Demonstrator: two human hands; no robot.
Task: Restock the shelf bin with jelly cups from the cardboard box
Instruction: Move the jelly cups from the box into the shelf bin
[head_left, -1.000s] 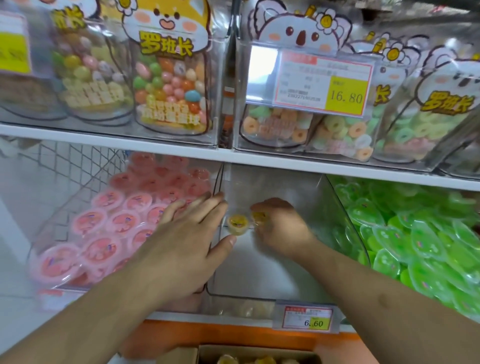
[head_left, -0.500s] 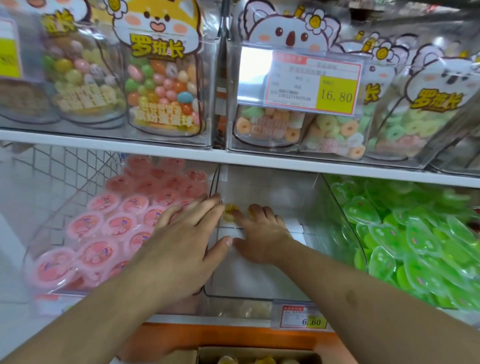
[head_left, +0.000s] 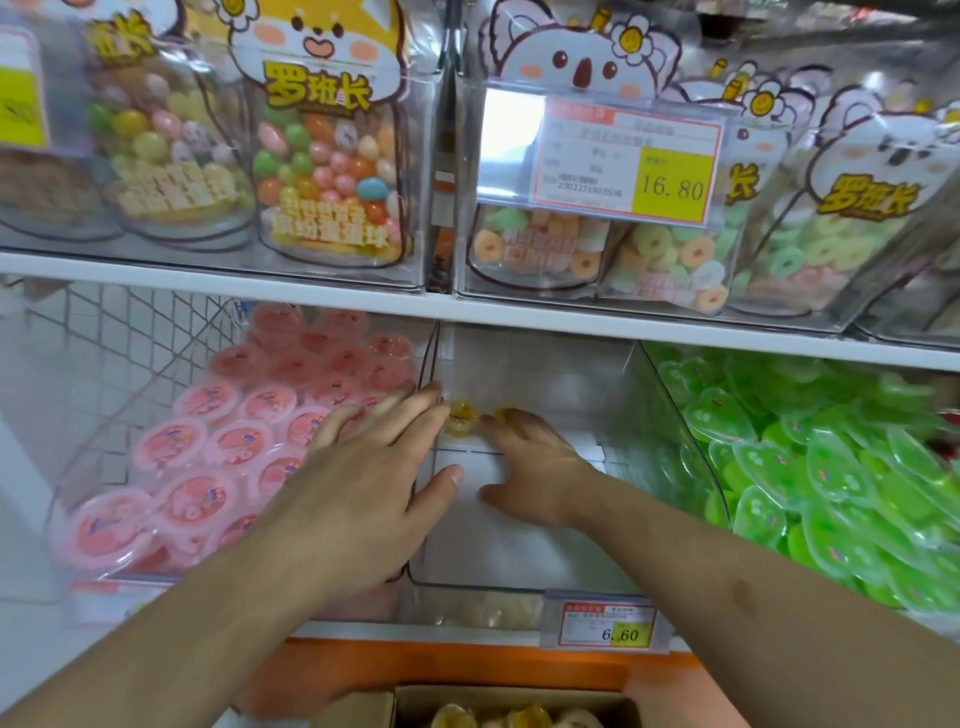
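A clear plastic shelf bin (head_left: 524, 584) in the middle of the lower shelf is nearly bare. A yellow jelly cup (head_left: 460, 417) lies deep inside it, and a second yellow cup (head_left: 503, 414) peeks out at my right fingertips. My right hand (head_left: 540, 470) lies flat inside the bin, fingers straight and touching the cups. My left hand (head_left: 371, 478) rests spread over the bin's left wall, fingertips near the first cup. The cardboard box (head_left: 514, 709) with more yellow jelly cups sits at the bottom edge.
A bin of pink jelly cups (head_left: 208, 467) stands to the left, a bin of green jelly cups (head_left: 831, 467) to the right. The upper shelf (head_left: 467, 312) overhangs the bins and carries candy bags. A price tag (head_left: 605, 621) hangs on the bin's front.
My right hand, curled round the yellow cups a second ago, has flattened and pushed them toward the bin's back. My left hand has barely moved.
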